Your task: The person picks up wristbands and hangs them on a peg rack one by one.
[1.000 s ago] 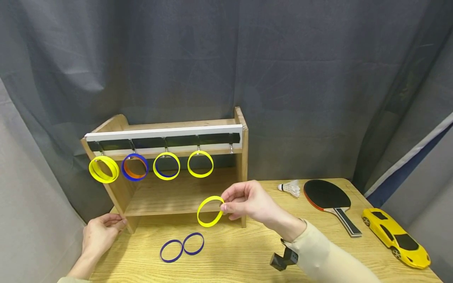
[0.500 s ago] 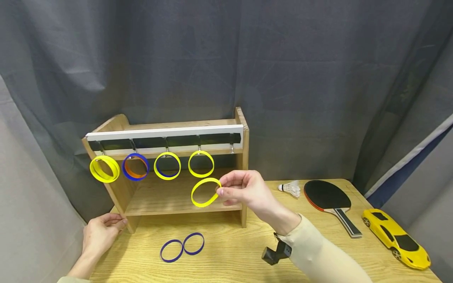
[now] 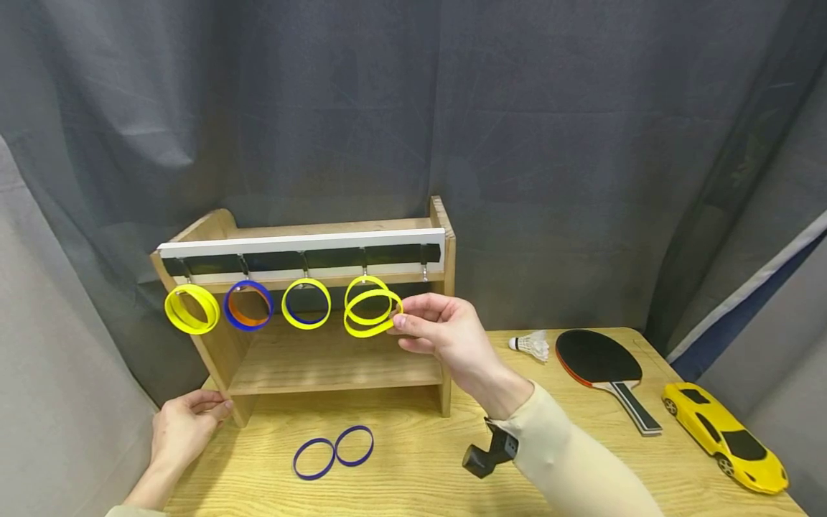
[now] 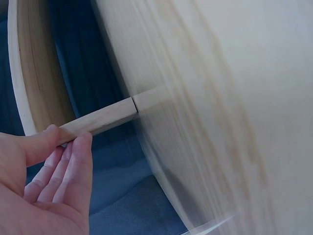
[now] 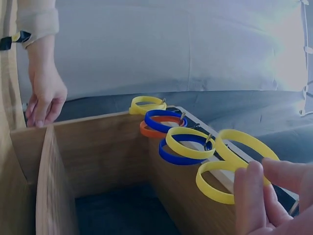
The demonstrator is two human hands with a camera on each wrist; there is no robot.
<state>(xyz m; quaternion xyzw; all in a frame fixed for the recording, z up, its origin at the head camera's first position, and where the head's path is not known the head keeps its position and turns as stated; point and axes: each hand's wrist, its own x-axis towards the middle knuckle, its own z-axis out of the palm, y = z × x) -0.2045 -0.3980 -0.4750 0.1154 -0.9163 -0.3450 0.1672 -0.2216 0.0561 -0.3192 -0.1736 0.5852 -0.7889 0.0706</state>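
My right hand (image 3: 449, 334) pinches a yellow wristband (image 3: 367, 333) between thumb and fingers. In the head view this band overlaps another yellow wristband (image 3: 354, 284) hanging from the fourth hook; whether they touch I cannot tell. My left hand (image 3: 184, 427) grips the lower front edge of the left side of a wooden shelf (image 3: 336, 362), thumb against fingers in the left wrist view. Along the shelf's hook rail (image 3: 271, 260) hang yellow bands (image 3: 208, 324) at the far left, a blue band (image 3: 227, 314) with an orange one (image 5: 146, 130), then a yellow band (image 3: 285, 316) with a blue one (image 5: 168, 157).
Two dark blue wristbands (image 3: 314, 477) lie on the wooden table (image 3: 413, 481) before the shelf. To the right are a shuttlecock (image 3: 531, 345), a table tennis paddle (image 3: 597, 355) and a yellow toy car (image 3: 723, 438). A bare hook (image 3: 424, 273) ends the rail. Grey curtains (image 3: 549, 179) stand behind.
My right hand has risen and shifted slightly left, carrying the yellow wristband from below the hooks up to the fourth hook's band. The left hand stays at the shelf's side.
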